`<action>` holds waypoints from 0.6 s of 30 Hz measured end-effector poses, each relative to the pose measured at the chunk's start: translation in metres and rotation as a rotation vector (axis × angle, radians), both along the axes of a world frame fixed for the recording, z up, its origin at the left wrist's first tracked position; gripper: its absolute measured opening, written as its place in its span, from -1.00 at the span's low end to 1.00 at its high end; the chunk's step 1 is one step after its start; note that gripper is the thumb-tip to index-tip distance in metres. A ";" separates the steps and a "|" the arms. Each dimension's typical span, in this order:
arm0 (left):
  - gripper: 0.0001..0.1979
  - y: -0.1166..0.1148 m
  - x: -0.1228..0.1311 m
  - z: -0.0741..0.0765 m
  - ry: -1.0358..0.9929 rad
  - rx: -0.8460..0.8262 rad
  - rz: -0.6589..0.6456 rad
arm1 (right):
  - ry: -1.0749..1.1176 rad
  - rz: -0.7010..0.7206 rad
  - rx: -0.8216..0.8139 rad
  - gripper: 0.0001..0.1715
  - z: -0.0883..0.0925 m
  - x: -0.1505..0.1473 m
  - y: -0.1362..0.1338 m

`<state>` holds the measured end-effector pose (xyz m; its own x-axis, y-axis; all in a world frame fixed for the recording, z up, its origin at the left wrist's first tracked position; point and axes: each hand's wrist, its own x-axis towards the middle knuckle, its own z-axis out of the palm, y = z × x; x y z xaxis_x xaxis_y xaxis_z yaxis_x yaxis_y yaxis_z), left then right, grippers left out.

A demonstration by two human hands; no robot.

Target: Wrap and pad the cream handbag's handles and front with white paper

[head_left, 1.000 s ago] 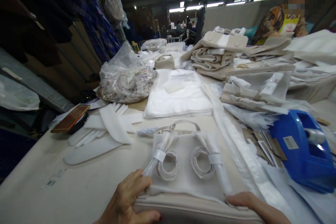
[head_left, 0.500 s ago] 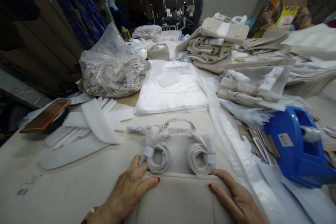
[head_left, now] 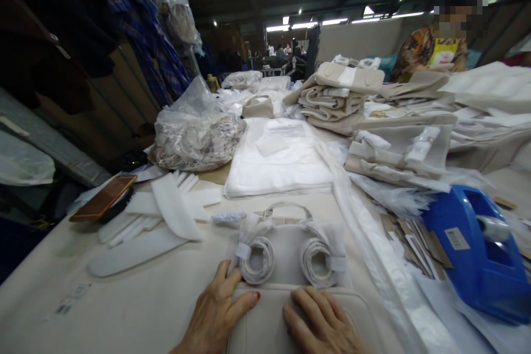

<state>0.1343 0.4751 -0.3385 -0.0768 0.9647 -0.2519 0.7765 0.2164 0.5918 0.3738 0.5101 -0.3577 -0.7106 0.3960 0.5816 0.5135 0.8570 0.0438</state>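
Note:
A beige handbag [head_left: 265, 318] lies in front of me, its lower part running out of the picture. My left hand [head_left: 218, 307] grips its left upper edge, thumb on the front and fingers at the side. Resting flat on the front panel is my right hand [head_left: 319, 318], fingers slightly bent and apart. Beyond the panel's edge are two rolled straps, the left roll [head_left: 259, 260] and the right roll [head_left: 318, 263], wrapped in clear film with white bands. A thin handle [head_left: 290, 206] arches behind them.
Left are white foam pieces [head_left: 174, 207], a brown phone-like case [head_left: 103, 198] and a plastic bag of cords [head_left: 199, 138]. White sheets [head_left: 282, 168] lie ahead. On the right stand a blue tape dispenser [head_left: 473, 249] and piled beige bags [head_left: 340, 94]. A person [head_left: 431, 52] is farther back.
My right hand has moved from the bag's right edge inward onto its front panel. My left hand keeps its hold. The view has tipped upward and shifted slightly left.

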 end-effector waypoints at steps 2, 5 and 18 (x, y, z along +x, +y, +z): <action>-0.74 -0.007 -0.002 -0.006 0.138 0.189 0.008 | 0.049 -0.071 -0.016 -0.51 -0.005 -0.010 0.003; -0.70 -0.006 0.011 -0.001 0.425 0.606 -0.008 | 0.195 -0.120 -0.023 -0.51 -0.011 -0.016 0.002; -0.65 0.151 0.111 0.018 0.594 0.102 -0.205 | 0.415 -0.114 0.043 -0.74 -0.022 -0.025 0.002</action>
<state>0.2457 0.6259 -0.3207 0.0137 0.9916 -0.1288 0.9983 -0.0063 0.0573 0.3483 0.5119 -0.3793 -0.3663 0.4274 0.8265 0.5866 0.7956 -0.1515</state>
